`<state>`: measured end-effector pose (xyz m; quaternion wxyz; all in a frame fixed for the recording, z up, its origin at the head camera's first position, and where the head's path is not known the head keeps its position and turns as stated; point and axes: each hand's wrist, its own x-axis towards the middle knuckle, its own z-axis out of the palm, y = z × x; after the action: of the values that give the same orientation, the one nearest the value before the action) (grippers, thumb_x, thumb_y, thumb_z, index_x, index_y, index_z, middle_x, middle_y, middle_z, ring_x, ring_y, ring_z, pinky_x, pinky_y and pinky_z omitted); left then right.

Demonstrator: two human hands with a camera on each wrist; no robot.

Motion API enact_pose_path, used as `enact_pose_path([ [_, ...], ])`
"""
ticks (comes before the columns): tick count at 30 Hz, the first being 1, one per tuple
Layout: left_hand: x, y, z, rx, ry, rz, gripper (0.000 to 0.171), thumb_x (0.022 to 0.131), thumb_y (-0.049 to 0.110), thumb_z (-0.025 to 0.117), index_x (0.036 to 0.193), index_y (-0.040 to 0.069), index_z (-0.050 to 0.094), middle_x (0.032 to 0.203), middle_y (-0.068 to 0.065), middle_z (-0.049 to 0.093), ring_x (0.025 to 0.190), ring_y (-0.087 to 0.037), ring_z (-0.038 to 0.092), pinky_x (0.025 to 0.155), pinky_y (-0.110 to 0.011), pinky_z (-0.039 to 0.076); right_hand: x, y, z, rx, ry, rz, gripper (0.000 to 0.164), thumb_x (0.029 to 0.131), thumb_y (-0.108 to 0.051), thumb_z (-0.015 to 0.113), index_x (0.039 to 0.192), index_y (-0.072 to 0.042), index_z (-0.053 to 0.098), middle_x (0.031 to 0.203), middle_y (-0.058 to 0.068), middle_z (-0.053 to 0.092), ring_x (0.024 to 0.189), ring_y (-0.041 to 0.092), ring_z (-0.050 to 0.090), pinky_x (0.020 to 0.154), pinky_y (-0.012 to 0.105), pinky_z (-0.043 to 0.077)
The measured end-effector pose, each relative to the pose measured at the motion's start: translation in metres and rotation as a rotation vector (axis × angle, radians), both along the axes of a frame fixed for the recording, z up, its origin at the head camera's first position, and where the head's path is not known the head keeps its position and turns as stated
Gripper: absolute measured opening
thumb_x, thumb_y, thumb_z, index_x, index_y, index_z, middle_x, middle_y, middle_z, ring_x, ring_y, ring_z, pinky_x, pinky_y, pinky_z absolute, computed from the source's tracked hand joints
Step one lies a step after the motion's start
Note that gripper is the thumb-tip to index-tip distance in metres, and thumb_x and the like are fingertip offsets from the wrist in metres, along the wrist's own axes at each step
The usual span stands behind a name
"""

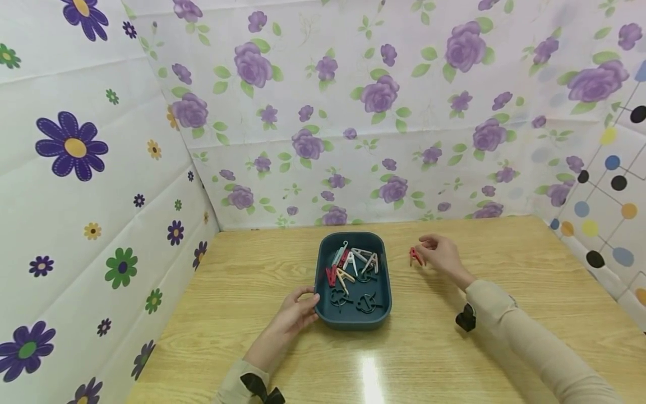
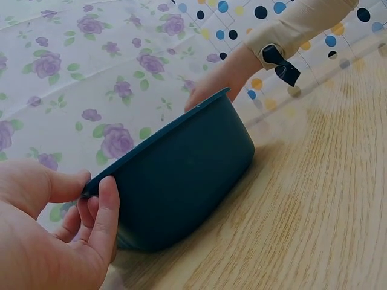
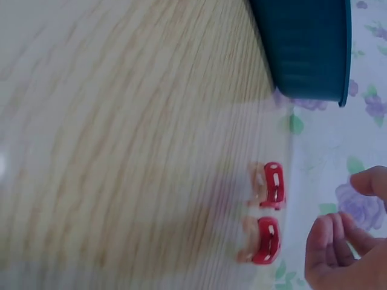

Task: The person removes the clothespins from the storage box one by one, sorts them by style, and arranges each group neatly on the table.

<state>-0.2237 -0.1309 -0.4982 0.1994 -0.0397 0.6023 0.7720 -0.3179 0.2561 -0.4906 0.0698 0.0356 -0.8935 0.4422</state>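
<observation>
My left hand (image 1: 298, 311) pinches the rim of a dark teal plastic bin (image 1: 353, 325) at its near left side. The left wrist view shows the thumb on top of the rim and fingers against the outer wall (image 2: 175, 181). Inside lie white, red and yellow clothespins (image 1: 345, 278) and several dark green ring-shaped clips (image 1: 369, 303). To the bin's right, my right hand (image 1: 444, 259) hovers beside red clothespins (image 1: 415, 256). In the right wrist view two red clothespins (image 3: 268, 240) rest on the table, apart from the loosely bent fingers (image 3: 322, 248).
The wooden table (image 1: 252, 264) runs back to a wall of flowered cloth (image 1: 313, 112). Daisy-patterned cloth (image 1: 91, 224) closes the left side, and dotted cloth (image 1: 605, 196) the right. A dark bow (image 1: 465, 318) is at the right cuff.
</observation>
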Motion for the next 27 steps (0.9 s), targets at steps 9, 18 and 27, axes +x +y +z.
enact_pose_path([
  [9, 0.000, -0.002, 0.000, 0.009, 0.003, -0.006, 0.038, 0.094, 0.009, 0.060, 0.127, 0.001, 0.041, 0.077, 0.004, 0.061, 0.067, -0.004, 0.058, 0.062, -0.017, 0.053, -0.006, -0.021, 0.008, -0.054, 0.080, 0.039, 0.034, 0.099, -0.024, 0.054, 0.125, -0.003, 0.060, 0.114, 0.019, 0.066, 0.100, 0.032, 0.064, 0.081, 0.037, 0.055],
  [18, 0.000, -0.001, -0.001, 0.014, 0.005, -0.010, 0.033, 0.094, 0.008, 0.060, 0.123, 0.002, 0.044, 0.075, 0.005, 0.061, 0.066, -0.004, 0.058, 0.062, -0.017, 0.052, -0.007, -0.043, 0.017, -0.152, 0.091, 0.127, 0.032, 0.100, -0.023, 0.053, 0.124, -0.003, 0.059, 0.111, 0.023, 0.066, 0.094, 0.036, 0.064, 0.065, 0.024, 0.055],
  [27, 0.000, -0.002, -0.002, 0.019, 0.000, -0.003, 0.032, 0.094, 0.009, 0.061, 0.121, 0.003, 0.046, 0.075, 0.004, 0.061, 0.065, -0.005, 0.058, 0.062, -0.017, 0.053, -0.010, -0.069, 0.030, -0.161, 0.040, 0.245, 0.033, 0.097, -0.025, 0.059, 0.125, -0.008, 0.060, 0.121, 0.017, 0.065, 0.105, 0.029, 0.064, 0.082, 0.036, 0.056],
])
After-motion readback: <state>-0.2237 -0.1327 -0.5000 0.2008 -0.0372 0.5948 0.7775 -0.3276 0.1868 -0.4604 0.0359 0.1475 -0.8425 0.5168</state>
